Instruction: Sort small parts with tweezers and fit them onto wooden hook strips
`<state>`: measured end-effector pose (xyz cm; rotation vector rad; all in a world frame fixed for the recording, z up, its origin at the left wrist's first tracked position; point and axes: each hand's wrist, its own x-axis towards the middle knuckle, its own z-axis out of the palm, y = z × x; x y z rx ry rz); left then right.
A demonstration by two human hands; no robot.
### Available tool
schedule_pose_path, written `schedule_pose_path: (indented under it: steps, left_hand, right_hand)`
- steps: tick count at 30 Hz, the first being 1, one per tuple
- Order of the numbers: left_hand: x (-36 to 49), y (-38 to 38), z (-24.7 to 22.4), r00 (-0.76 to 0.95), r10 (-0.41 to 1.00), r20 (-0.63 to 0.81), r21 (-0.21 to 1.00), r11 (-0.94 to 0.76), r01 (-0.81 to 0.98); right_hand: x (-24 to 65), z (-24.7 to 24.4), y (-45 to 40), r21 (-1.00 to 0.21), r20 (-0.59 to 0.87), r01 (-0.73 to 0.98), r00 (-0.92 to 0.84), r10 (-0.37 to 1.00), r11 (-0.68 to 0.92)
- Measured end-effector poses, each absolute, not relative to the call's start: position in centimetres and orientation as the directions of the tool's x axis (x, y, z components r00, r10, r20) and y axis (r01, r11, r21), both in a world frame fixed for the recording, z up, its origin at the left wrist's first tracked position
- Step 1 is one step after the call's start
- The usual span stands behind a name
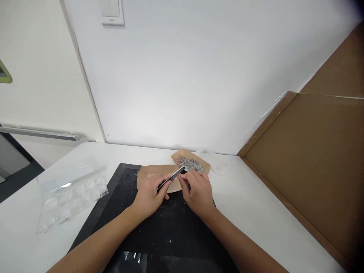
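Note:
My left hand [149, 192] is closed round a slim, dark, rod-like tool with a pale edge [176, 173], which points up and to the right. At its far end, the fingers of my right hand [199, 189] are pinched together; whatever lies between them is too small or hidden to make out. Both hands are over a brown paper tray [143, 175] near the back of a black mat [170, 227]. Just behind my right hand, a second brown paper tray [178, 154] holds many small grey-green and pink pieces [191, 163].
On the left of the white table [244, 212] lies an open clear compartment box [75, 201] with white contents. Crumpled clear plastic [217, 162] is at the back, by the white wall [176, 83]. A large brown cardboard panel [309, 159] stands along the right side.

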<state>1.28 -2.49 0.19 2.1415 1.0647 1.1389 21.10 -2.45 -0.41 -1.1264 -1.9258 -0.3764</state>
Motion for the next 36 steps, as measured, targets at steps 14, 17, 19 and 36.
schedule_pose_path:
  steps: [14, 17, 19, 36]
  left_hand:
    - [1.27, -2.51, -0.04, 0.344, 0.816, 0.464, 0.714, -0.575, 0.4]
    - [1.28, -2.55, -0.01, 0.351, 0.817, 0.457, 0.722, -0.571, 0.39]
    - [1.28, -2.58, 0.04, 0.354, 0.817, 0.455, 0.73, -0.57, 0.377]
    - [1.16, -2.33, -0.34, 0.37, 0.82, 0.437, 0.713, -0.567, 0.413]
  right_hand:
    - [21.28, -0.6, -2.33, -0.18, 0.793, 0.81, -0.215, 0.57, 0.557]
    - [21.36, -0.68, -2.19, -0.186, 0.794, 0.807, -0.212, 0.57, 0.56]
    - [21.16, -0.79, -2.31, -0.186, 0.787, 0.795, -0.231, 0.571, 0.578]
    - [21.3, -0.53, -2.32, -0.159, 0.765, 0.81, -0.26, 0.589, 0.564]
